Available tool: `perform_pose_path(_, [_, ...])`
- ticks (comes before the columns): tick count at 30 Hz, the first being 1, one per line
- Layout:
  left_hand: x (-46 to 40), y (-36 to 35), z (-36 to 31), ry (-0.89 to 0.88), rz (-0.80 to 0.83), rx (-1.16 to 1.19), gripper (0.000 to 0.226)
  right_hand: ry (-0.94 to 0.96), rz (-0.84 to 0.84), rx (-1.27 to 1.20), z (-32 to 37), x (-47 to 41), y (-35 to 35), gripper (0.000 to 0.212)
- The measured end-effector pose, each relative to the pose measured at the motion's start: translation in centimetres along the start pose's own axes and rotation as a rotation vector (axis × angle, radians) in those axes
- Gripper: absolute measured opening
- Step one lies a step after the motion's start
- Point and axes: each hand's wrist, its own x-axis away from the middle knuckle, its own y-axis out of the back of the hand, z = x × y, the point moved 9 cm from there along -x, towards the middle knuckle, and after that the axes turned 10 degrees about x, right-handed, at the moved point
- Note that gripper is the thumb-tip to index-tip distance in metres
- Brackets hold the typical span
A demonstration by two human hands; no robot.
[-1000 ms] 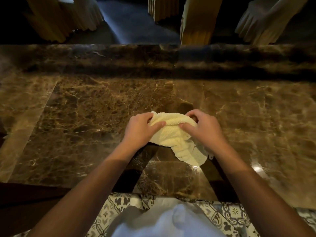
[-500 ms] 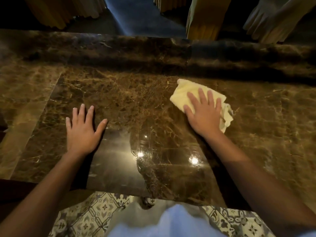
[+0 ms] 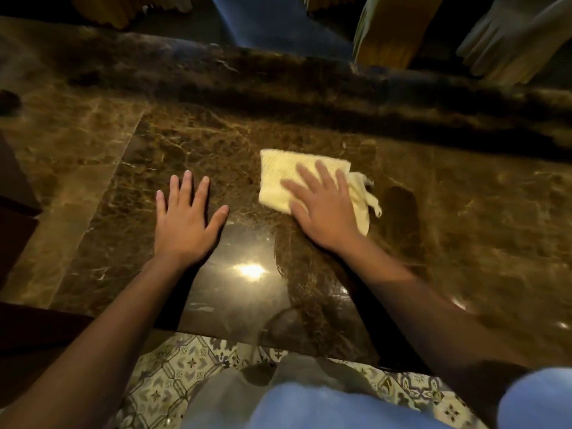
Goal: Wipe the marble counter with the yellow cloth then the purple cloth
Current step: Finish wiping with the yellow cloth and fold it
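The yellow cloth lies folded on the brown marble counter, just right of centre. My right hand presses flat on it, fingers spread over its near right part. My left hand rests flat on the bare marble to the left of the cloth, fingers apart, holding nothing. No purple cloth is in view.
A raised marble ledge runs along the counter's far side. Beyond it hang yellow and white fabric folds. Patterned floor tiles show below the near edge. A dark wooden piece sits at the far left.
A second ago both hands bunched the cloth near me. My right hand then spread it flat farther out and has now slid it left; my left hand let go and rests on the marble.
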Motion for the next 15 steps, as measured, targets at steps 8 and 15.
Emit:
perform_pose_path(8, [0.0,-0.3,0.8,-0.131,0.003,-0.046,0.08,0.052,0.026,0.003,-0.8,14.0,-1.4,0.052])
perform_pose_path(15, [0.3,-0.1,0.8,-0.132,-0.004,-0.042,0.078,-0.456,-0.005,0.07,-14.1,-0.9,1.1,0.057])
